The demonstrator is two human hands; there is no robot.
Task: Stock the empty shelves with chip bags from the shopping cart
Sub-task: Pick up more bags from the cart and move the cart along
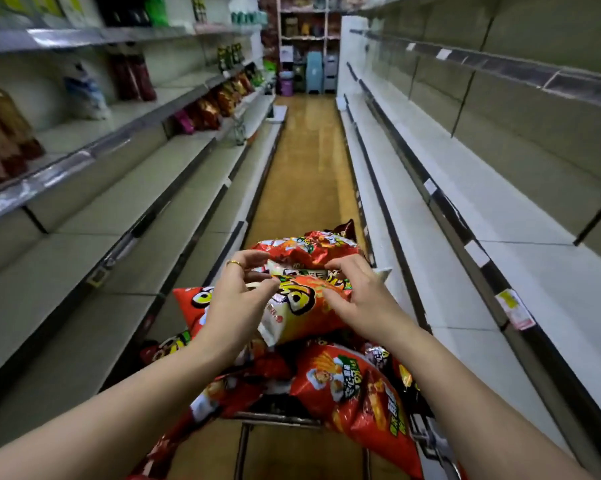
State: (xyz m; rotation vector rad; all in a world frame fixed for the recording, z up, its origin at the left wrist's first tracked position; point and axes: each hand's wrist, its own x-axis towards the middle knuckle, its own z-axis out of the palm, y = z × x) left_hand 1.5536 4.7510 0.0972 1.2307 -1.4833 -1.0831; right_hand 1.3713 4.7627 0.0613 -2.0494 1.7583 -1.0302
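**Head view along a shop aisle.** The cart (281, 419) is seen at the lower middle. Only its metal rear rail and part of its frame are visible, and it is heaped above the rim with bags (354, 393) of chips. The bags are of glossy red and orange foil, puffed and creased. They are printed with pictures of fried snacks, green label panels and white patches. A few darker maroon bags are mixed in at the cart's right side, and one red bag hangs over the rear rail at the cart's right corner.

The top bag (306, 303) is laid crosswise on the heap in the cart and is tilted. Its orange face is marked with a large yellow-and-black cartoon eye, and its near end is white.

The left grip (236, 303) is held over the left half of the top bag, half open. Its fingers are curved and spread from the thumb, whose tip lies at the bag's face, and nothing is enclosed. A gold ring (234, 263) is worn on one finger. The right grip (364, 296) is held likewise over the right half. Its fingertips lie at the bag's far edge and its thumb at the face, and no firm hold is shown.

Right of the cart, white right shelves (465, 202) with tagged dark edges are seen. Left of the cart stand the left shelves (119, 202), which carry shelf bags (209, 114) and dark bottles (132, 76) well beyond the cart. A brown floor (306, 161) runs ahead of the cart.
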